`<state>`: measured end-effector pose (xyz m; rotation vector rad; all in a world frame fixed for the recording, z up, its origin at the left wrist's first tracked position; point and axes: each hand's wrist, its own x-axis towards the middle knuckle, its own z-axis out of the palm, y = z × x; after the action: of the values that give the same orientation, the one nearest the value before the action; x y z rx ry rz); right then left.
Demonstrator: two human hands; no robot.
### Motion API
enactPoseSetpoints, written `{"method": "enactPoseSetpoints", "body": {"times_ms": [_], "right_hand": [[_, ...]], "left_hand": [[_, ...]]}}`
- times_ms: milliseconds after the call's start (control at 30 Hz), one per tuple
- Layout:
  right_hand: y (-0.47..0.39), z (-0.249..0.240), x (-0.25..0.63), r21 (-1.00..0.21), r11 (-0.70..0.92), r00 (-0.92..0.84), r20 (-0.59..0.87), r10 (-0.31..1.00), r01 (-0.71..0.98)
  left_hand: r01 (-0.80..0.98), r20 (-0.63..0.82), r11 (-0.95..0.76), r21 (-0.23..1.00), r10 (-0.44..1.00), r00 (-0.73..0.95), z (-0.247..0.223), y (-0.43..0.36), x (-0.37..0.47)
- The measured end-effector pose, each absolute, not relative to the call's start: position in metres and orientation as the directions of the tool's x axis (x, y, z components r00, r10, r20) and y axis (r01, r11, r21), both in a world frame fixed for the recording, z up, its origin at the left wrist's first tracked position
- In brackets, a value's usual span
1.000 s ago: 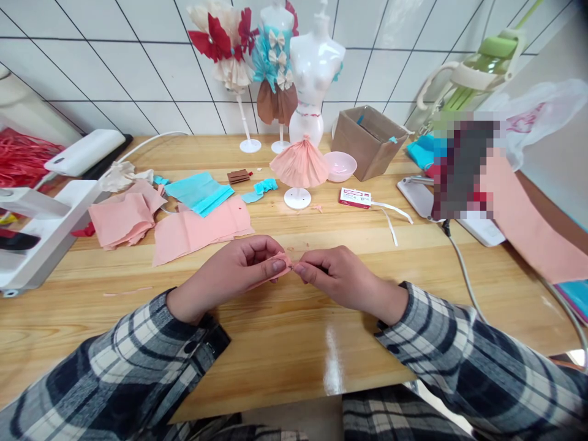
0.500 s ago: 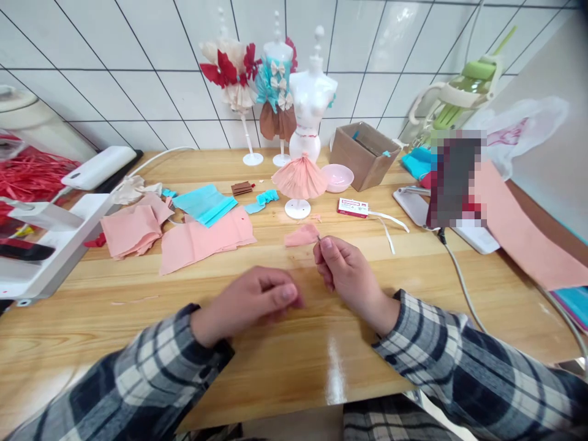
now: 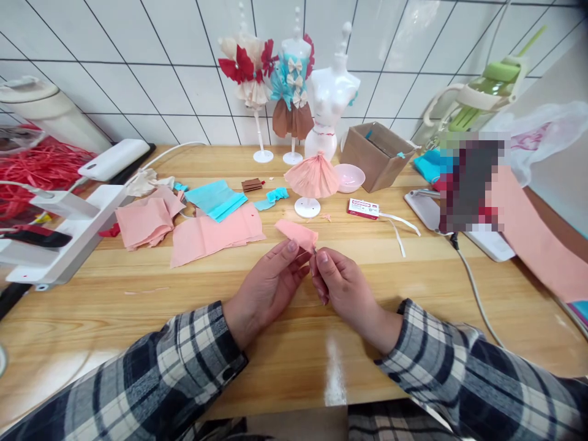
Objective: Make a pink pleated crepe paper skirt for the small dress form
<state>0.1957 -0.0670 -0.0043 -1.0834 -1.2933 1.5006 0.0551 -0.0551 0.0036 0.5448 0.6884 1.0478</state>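
A small piece of pink crepe paper [image 3: 297, 234] is raised just above the table between my hands. My left hand [image 3: 271, 285] pinches its lower edge, thumb on top and fingers behind. At the paper's right corner, my right hand [image 3: 342, 282] is closed with thumb against forefinger on a thin, dark, pin-like piece; only its tip shows, touching the paper. Beyond the hands stands a white mannequin [image 3: 331, 101] wearing a gathered pink paper skirt [image 3: 312, 176]. Larger pink crepe sheets [image 3: 215, 236] lie to the left, partly under a blue sheet [image 3: 217, 199].
Two dressed mannequins, one red and cream [image 3: 252, 73] and one blue and brown [image 3: 293, 92], stand by the tiled wall. Rightward are a pink bowl [image 3: 351, 177], a cardboard box [image 3: 374, 159], a small box with white strips [image 3: 362, 209] and a phone stand [image 3: 425, 211]. A power strip [image 3: 73, 236] sits left.
My left hand has moved forward and right and taken hold of the pink paper piece. The paper has lifted and turned between both hands. The camera view has shifted slightly left.
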Motion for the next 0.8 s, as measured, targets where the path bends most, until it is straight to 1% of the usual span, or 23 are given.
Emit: {"method": "enactPoseSetpoints", "body": {"times_ms": [67, 167, 233, 367, 433, 500, 633, 800], "right_hand": [[-0.068, -0.005, 0.194, -0.991, -0.112, -0.256, -0.09, 0.962, -0.073], [-0.068, -0.006, 0.194, -0.989, -0.134, -0.261, -0.112, 0.959, -0.067], [-0.067, -0.007, 0.196, -0.985, -0.162, -0.294, -0.137, 0.946, -0.062], [-0.063, -0.007, 0.201, -0.978, -0.209, -0.401, -0.191, 0.896, 0.001], [-0.062, -0.007, 0.204, -0.976, -0.215, -0.45, -0.208, 0.868, 0.037], [-0.061, -0.006, 0.207, -0.976, -0.209, -0.49, -0.214, 0.845, 0.066], [-0.062, -0.006, 0.209, -0.982, -0.142, -0.537, -0.189, 0.822, 0.128], [-0.064, -0.005, 0.21, -0.984, -0.057, -0.545, -0.14, 0.826, 0.166]], "left_hand": [[-0.616, -0.255, 0.383, 0.688, 0.923, 0.289, 0.003, -0.054, 0.056], [-0.614, -0.228, 0.298, 0.731, 0.955, 0.192, 0.004, -0.053, 0.054], [-0.563, -0.208, 0.277, 0.779, 0.96, 0.185, 0.006, -0.053, 0.051], [-0.381, -0.194, 0.243, 0.892, 0.967, 0.164, 0.008, -0.05, 0.038], [-0.331, -0.2, 0.23, 0.915, 0.972, 0.123, 0.008, -0.048, 0.03], [-0.322, -0.214, 0.236, 0.917, 0.971, 0.104, 0.008, -0.046, 0.024], [-0.311, -0.265, 0.295, 0.903, 0.954, 0.136, 0.008, -0.045, 0.02], [-0.253, -0.277, 0.34, 0.906, 0.927, 0.254, 0.007, -0.047, 0.025]]}}
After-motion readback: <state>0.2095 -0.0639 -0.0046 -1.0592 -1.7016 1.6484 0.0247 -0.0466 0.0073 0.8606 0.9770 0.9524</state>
